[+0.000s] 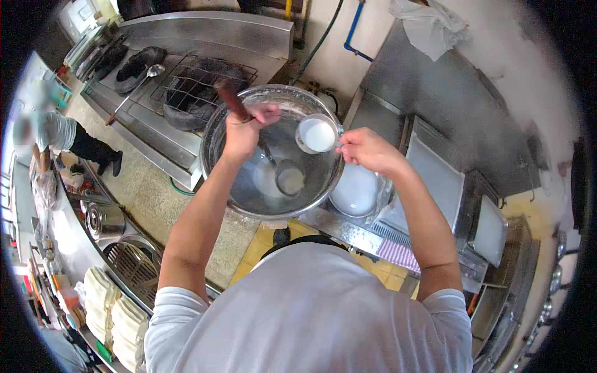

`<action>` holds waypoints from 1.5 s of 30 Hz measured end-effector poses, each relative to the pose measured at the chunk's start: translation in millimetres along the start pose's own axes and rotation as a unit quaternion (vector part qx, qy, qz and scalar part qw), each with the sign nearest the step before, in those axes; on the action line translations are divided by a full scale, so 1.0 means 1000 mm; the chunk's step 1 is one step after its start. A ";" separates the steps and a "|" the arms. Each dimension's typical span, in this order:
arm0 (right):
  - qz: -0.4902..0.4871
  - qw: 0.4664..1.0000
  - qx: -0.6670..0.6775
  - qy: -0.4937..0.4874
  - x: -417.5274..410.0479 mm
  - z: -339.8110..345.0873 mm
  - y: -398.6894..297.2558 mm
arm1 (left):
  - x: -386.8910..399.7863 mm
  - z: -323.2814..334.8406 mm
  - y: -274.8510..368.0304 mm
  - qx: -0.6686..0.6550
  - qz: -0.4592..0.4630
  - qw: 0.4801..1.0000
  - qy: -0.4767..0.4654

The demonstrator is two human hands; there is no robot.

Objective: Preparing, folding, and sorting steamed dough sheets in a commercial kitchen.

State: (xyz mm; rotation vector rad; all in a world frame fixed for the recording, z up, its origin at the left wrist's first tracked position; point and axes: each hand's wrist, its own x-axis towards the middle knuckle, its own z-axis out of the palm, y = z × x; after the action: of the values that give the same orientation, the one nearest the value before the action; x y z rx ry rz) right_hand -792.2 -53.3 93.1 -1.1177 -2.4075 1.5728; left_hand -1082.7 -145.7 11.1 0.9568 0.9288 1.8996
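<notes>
A large round metal basin (280,212) stands in front of me, with whitish, cloudy contents. My left hand (245,133) holds the wooden handle of a ladle (290,179), whose metal bowl is down inside the basin with pale liquid in it. Between thumb and fingers, my right hand (366,148) grips the handle of a small metal cup (318,134) filled with something white. The cup is over the right part of the basin. Right of the basin, below my right hand, sits a round bowl (355,191) of smooth white contents.
A steel range (140,144) with black burners, a wire rack (200,86) and a long ladle (135,93) lies left. Trays (433,172) and a striped cloth (399,254) are right. A co-worker (70,135) bends over a counter far left, near a lidded pot (105,221).
</notes>
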 end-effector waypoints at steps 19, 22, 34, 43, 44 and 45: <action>0.025 0.990 -0.135 -0.033 0.004 -0.006 -0.007 | 0.004 -0.012 0.166 -0.083 0.173 0.968 0.164; 0.068 0.986 -0.144 -0.050 0.014 0.008 -0.014 | 0.014 -0.011 0.190 -0.069 0.222 0.964 0.129; 0.077 0.993 -0.077 -0.052 0.060 0.043 -0.015 | 0.019 0.049 0.227 0.030 0.294 0.952 -0.084; 0.071 0.995 -0.055 -0.042 0.058 0.039 -0.012 | -0.009 0.128 0.244 0.148 0.352 0.857 -0.346; 0.070 0.995 -0.054 -0.042 0.057 0.039 -0.010 | -0.012 0.134 0.249 0.166 0.358 0.839 -0.376; 0.054 0.997 -0.029 -0.036 0.054 0.041 -0.009 | -0.015 0.140 0.256 0.169 0.359 0.838 -0.375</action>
State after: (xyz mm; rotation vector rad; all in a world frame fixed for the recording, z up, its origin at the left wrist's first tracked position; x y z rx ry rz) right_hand -853.9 -55.0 63.5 -1.2433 -2.4936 1.6112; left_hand -1038.9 -229.2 287.4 2.3048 0.4323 1.6429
